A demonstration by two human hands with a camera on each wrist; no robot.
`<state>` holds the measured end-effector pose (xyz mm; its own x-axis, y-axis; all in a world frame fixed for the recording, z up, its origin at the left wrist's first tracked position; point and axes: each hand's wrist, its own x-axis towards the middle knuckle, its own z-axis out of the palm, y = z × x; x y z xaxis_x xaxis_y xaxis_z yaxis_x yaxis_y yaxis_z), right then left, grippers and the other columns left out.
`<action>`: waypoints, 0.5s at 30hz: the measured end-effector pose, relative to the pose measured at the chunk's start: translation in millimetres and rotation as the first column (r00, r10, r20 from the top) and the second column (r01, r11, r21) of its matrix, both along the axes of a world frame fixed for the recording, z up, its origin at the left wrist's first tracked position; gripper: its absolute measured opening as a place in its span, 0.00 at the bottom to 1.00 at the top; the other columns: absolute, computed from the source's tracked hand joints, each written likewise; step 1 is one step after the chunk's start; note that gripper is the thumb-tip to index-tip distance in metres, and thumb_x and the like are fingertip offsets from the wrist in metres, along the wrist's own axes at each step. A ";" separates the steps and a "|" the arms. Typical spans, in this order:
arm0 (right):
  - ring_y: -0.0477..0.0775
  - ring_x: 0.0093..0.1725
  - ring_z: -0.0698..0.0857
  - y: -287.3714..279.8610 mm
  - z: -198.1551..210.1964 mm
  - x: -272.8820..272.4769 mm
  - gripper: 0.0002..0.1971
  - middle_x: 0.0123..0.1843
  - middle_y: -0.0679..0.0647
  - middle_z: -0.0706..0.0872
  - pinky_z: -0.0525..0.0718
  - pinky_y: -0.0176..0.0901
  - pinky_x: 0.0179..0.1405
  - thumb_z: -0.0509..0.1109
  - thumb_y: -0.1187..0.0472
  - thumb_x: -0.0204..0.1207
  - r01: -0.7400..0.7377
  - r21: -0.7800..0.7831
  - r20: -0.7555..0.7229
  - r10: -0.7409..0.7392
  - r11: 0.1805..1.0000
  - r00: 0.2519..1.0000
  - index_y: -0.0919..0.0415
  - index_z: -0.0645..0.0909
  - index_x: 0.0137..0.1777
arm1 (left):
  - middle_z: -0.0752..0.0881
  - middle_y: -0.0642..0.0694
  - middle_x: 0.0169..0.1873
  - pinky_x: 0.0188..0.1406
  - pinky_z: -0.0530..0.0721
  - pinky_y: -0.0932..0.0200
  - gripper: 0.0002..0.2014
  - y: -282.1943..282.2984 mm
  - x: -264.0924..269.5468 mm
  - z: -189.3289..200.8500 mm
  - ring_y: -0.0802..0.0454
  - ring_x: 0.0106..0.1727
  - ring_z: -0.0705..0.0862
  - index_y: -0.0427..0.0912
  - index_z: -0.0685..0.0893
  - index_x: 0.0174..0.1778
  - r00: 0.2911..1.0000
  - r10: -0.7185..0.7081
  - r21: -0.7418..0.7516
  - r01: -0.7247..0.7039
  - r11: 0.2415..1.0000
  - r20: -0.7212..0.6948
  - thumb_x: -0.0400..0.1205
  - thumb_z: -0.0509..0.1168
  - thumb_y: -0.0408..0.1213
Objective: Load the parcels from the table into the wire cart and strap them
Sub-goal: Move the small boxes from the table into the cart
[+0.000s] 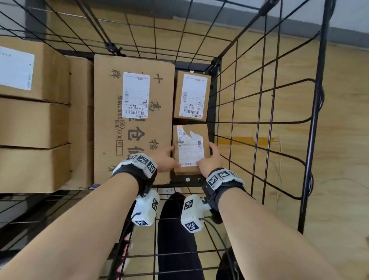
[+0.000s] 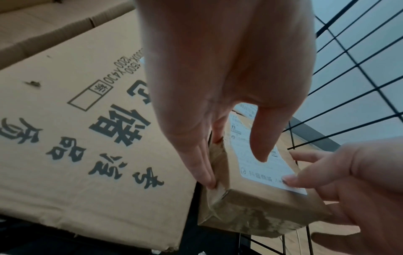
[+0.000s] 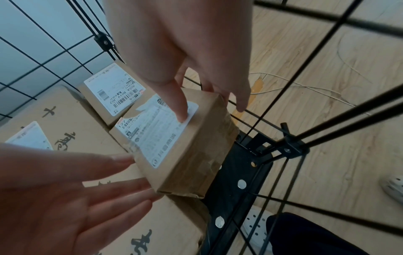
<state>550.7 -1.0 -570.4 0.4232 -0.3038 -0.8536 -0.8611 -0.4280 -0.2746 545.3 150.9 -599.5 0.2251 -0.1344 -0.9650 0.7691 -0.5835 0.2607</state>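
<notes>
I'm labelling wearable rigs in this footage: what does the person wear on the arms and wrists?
No sleeves, no gloves. A black left strap and black right strap wrap the wrists, topped by white blocks with black-and-white square markers. Under each hangs a white box, left box and right box, bearing the same markers and trailing a thin black cable.

— Way in?
— From above only, through the open top.
— In the way?
— On the right, wire side of the cart [image 1: 317, 102]. Big box [image 1: 131, 138] tight on the left, labelled parcel [image 1: 191, 96] just beyond. Small parcel [image 1: 189, 146] filling the slot, with a bare floor strip [image 1: 195, 181] nearest.
</notes>
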 end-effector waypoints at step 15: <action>0.57 0.74 0.73 9.3 -17.3 16.5 0.36 0.77 0.58 0.72 0.72 0.44 0.67 0.61 0.76 0.78 -0.144 0.022 -0.144 0.146 0.989 0.979 0.59 0.52 0.83 | 0.79 0.37 0.69 0.69 0.79 0.47 0.27 1.1 12.6 -10.3 0.44 0.66 0.81 0.44 0.70 0.76 0.962 0.268 -0.026 -0.267 0.963 0.061 0.80 0.67 0.33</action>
